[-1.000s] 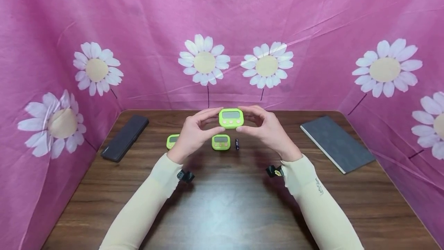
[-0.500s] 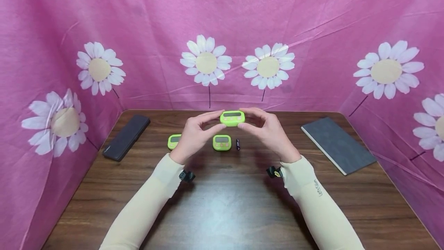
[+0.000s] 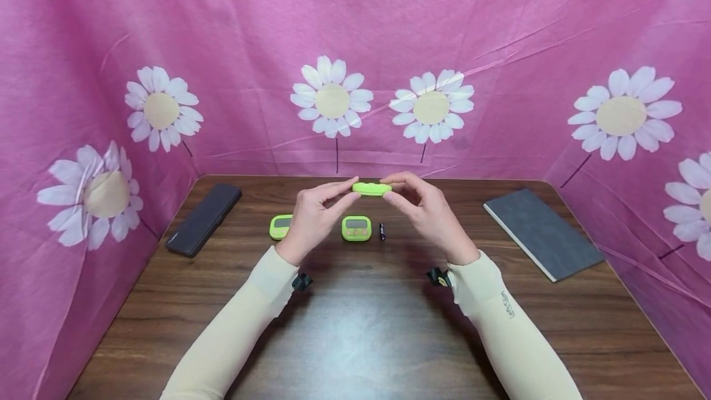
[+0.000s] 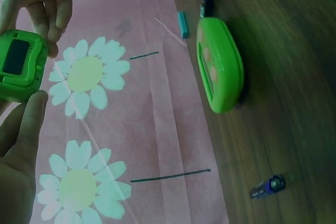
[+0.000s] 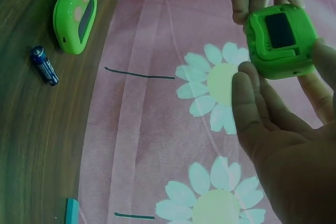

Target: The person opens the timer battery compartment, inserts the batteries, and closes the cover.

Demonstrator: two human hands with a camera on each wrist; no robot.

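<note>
Both hands hold one lime-green digital timer (image 3: pixel 372 189) above the table, each pinching an end between thumb and fingers. It is seen edge-on in the head view; its back, with a dark rectangle, shows in the wrist views. My left hand (image 3: pixel 315 218) is at its left end and my right hand (image 3: pixel 430 216) at its right. A second green timer (image 3: pixel 356 228) stands on the table below, a small dark-blue battery (image 3: pixel 382 231) to its right. A third timer (image 3: pixel 280 226) is partly hidden by the left hand. The left wrist view shows another battery (image 4: pixel 268 186).
A black case (image 3: pixel 203 220) lies at the table's left, and a grey notebook (image 3: pixel 543 233) at the right. Near the back edge is a small teal block (image 4: pixel 182 24). Pink cloth with daisies (image 3: pixel 366 29) hangs around the wooden table (image 3: pixel 350 326).
The held timer has tipped, its screen face turning out of the head view until only the thin edge shows. Both hands keep their hold at nearly the same spot.
</note>
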